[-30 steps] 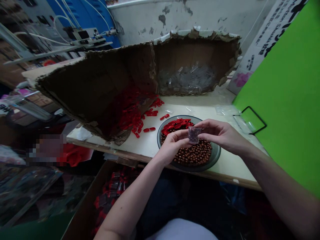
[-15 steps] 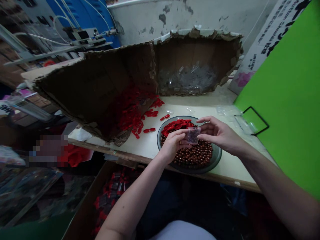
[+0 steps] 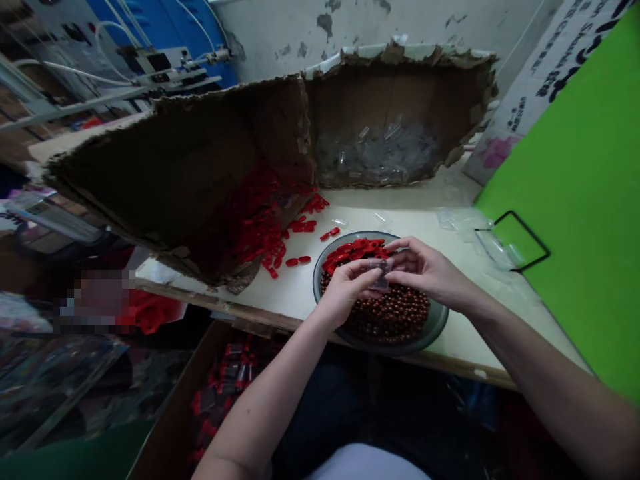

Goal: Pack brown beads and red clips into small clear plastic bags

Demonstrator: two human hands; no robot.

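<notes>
A small clear plastic container (image 3: pixel 380 274) with dark beads in it is between my two hands, above a grey bowl (image 3: pixel 439 325). My left hand (image 3: pixel 345 288) pinches it from the left, thumb in front. At its right side, my right hand (image 3: pixel 423 270) has its thumb and curled fingers on the edge, index finger raised above. Under my hands, the bowl holds many shiny brown beads (image 3: pixel 393 319) and a heap of red plastic caps (image 3: pixel 355 252) at its back left.
Behind the bowl, a torn cardboard box (image 3: pixel 170 160) spills red caps (image 3: pixel 270 227); another torn section holds clear containers (image 3: pixel 395 150). Loose clear containers (image 3: pixel 493 248) lie beside a green panel (image 3: pixel 590 200) with a black wire handle. Below the table edge, a carton holds red-capped containers (image 3: pixel 225 380).
The clear container has tilted and moved slightly left and down. My right hand has closed in toward it, and my left thumb now lies across its front. The view has shifted slightly.
</notes>
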